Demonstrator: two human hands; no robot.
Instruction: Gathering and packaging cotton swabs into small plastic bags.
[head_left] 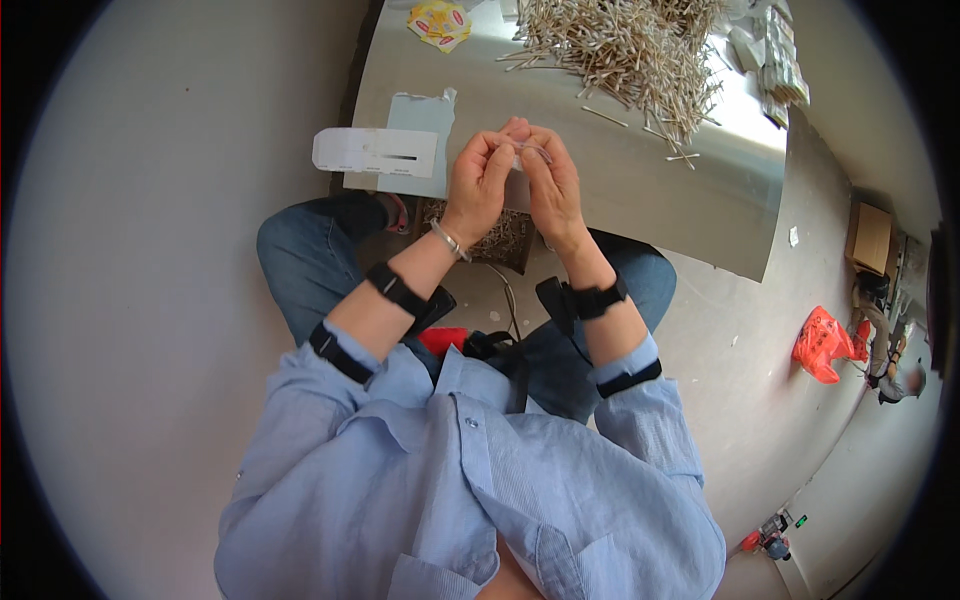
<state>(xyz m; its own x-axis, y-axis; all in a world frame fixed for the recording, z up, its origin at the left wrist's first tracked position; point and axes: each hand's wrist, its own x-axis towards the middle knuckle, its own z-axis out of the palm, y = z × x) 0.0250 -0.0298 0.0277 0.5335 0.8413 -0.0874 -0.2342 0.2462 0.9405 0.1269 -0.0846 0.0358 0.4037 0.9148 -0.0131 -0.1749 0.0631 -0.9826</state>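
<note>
My left hand (pixel 478 182) and my right hand (pixel 554 187) meet above the near edge of the metal table (pixel 680 205). Both are closed, with thumbs and fingertips pinched around a small, thin, pale piece (pixel 518 155) that looks like clear plastic. The fingers cover most of it, so its kind cannot be made out. Left of my left hand, a white printed card (pixel 355 150) lies partly over a torn blue-grey sheet (pixel 420 112). Beyond my hands, a big heap of cotton swabs (pixel 620 45) spreads over the table, with a few loose ones near its front.
Yellow packets (pixel 440 24) sit at the far left of the table, clear packs (pixel 780 65) at its far right. Under the edge, between my knees, stands a box of swabs (pixel 500 240). A red plastic bag (pixel 822 345) and another person (pixel 890 370) are off to the right.
</note>
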